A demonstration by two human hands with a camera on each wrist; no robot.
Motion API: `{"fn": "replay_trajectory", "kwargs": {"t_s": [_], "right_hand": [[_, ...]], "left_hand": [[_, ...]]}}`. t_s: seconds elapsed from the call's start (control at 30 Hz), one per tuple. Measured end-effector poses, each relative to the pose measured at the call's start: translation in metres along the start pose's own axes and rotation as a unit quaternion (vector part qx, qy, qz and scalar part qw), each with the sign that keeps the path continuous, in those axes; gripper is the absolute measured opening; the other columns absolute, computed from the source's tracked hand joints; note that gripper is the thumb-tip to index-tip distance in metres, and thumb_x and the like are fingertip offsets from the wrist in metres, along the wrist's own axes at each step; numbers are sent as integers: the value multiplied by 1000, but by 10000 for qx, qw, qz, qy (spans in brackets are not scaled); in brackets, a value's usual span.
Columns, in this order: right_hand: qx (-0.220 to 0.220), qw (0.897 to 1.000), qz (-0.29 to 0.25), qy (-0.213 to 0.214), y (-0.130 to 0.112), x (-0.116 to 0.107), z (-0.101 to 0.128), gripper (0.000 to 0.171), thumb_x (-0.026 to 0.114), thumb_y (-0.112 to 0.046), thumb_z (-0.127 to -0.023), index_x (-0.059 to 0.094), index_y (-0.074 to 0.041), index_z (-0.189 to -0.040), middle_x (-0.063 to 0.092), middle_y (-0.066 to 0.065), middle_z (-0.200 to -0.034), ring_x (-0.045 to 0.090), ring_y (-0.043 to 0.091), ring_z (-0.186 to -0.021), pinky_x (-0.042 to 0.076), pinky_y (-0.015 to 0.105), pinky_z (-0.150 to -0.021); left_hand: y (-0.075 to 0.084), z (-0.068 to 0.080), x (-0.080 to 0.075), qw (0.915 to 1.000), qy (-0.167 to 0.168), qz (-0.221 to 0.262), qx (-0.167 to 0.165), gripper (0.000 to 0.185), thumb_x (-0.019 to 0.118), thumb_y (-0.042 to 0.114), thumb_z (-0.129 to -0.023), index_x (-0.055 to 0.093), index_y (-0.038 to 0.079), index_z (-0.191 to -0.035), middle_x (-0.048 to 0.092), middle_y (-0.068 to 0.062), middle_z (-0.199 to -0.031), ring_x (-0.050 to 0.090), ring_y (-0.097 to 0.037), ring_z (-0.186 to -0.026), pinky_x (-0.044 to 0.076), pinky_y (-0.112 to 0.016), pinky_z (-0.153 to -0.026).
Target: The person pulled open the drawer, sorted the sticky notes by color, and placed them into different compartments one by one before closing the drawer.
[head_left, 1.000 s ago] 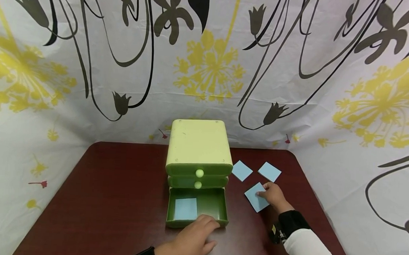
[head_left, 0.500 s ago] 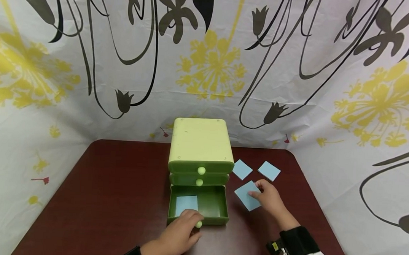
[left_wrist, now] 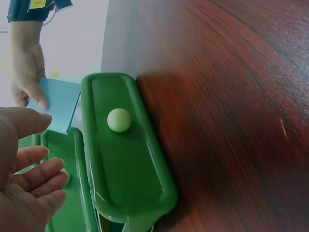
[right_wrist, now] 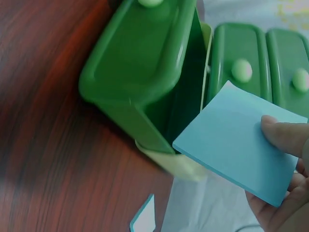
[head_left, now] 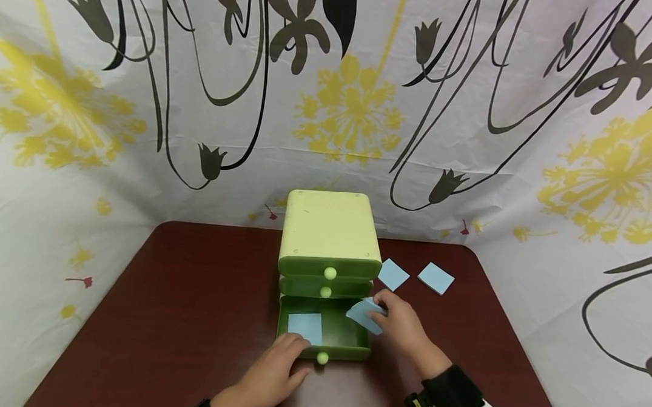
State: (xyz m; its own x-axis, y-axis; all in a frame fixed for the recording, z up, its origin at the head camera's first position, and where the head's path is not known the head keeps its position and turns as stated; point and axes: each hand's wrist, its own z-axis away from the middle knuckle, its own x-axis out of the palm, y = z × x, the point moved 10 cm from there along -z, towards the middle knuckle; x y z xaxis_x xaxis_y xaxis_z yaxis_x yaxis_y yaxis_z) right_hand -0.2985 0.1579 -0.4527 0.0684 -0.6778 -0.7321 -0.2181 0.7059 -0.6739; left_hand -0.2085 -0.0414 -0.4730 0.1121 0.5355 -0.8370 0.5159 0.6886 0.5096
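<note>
**Green drawer open, blue note above it**

Dark wood desk (head_left: 191, 295) carries a green drawer unit (head_left: 330, 234); its bottom drawer (head_left: 347, 350) is pulled out. The left hand (head_left: 269, 377), grip relaxed and spread, rests at the drawer front. The right hand (head_left: 402, 328) pinches a blue note (head_left: 362, 314) over the drawer.

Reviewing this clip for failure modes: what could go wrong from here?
The right hand pinches the blue note pad by one edge over the open bottom drawer's right wall; it could catch that wall or slip. The left hand rests at the drawer front, so a nudge may close it early.
</note>
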Motion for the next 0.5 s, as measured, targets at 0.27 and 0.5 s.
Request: {"fn": "replay_trajectory", "kwargs": {"t_s": [0.27, 0.5], "right_hand": [[-744, 9963, 304, -301, -32, 33, -1, 23, 72, -6, -85, 51, -14, -91, 50, -7, -87, 44, 10, -74, 38, 27, -63], [-1056, 9907, 214, -828, -44, 65, -3, 21, 70, -7, -87, 51, -13, -93, 52, -5, -89, 45, 10, -76, 38, 28, -64]], "left_hand": [[-5, 7, -4, 9999, 89, -46, -81, 31, 71, 17, -88, 61, 7, -116, 59, -2, -111, 54, -18, -105, 50, -34, -86], [-8, 11, -5, 9998, 5, 131, -168, 32, 70, 19, -89, 61, 7, -118, 59, -2, -111, 54, -17, -104, 50, -34, -84]]}}
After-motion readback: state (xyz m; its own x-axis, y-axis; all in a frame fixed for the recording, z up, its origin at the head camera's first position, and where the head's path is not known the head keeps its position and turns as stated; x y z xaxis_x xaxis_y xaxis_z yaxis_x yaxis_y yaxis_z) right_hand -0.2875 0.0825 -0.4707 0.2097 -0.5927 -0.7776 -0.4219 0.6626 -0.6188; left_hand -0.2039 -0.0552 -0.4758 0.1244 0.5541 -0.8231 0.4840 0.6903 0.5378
